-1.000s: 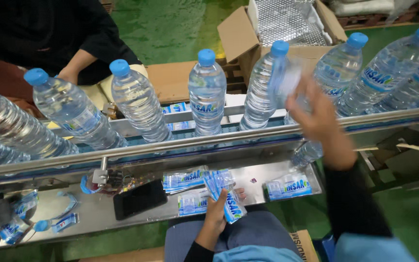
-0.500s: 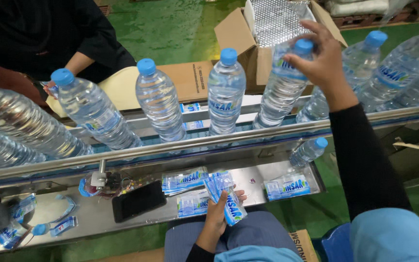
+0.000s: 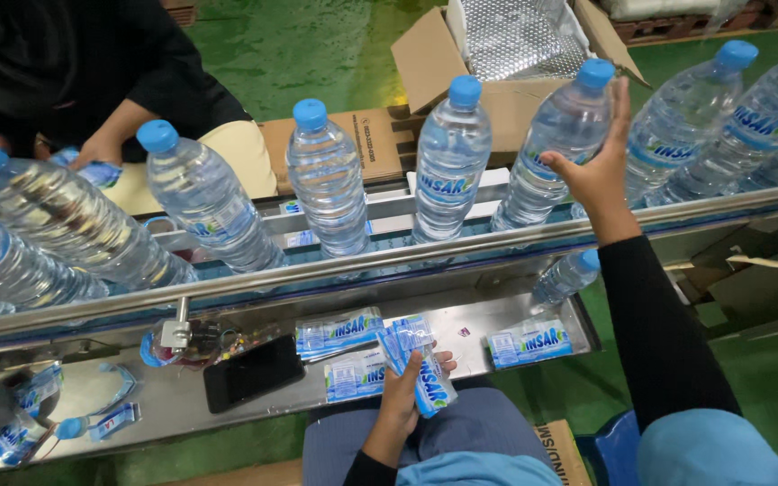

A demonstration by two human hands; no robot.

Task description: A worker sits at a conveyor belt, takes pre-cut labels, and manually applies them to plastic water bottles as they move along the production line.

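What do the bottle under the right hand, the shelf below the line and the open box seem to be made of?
The bottle looks like clear glossy plastic: water and highlights show through, with a blue cap. The shelf looks like brushed steel: grey, dull reflections. The open box looks like matt brown cardboard with folded flaps.

Inside a bottling plant, I look down on a water packing line.

Clear bottles with blue caps (image 3: 451, 162) ride a steel conveyor rail (image 3: 335, 270). Just below the rail, a steel shelf (image 3: 474, 310) carries stacks of blue-and-white labels (image 3: 339, 332). Beyond the rail, open cardboard cartons (image 3: 506, 54) stand on a green-painted floor (image 3: 317, 45), where another worker's dark sleeve (image 3: 159, 81) shows.
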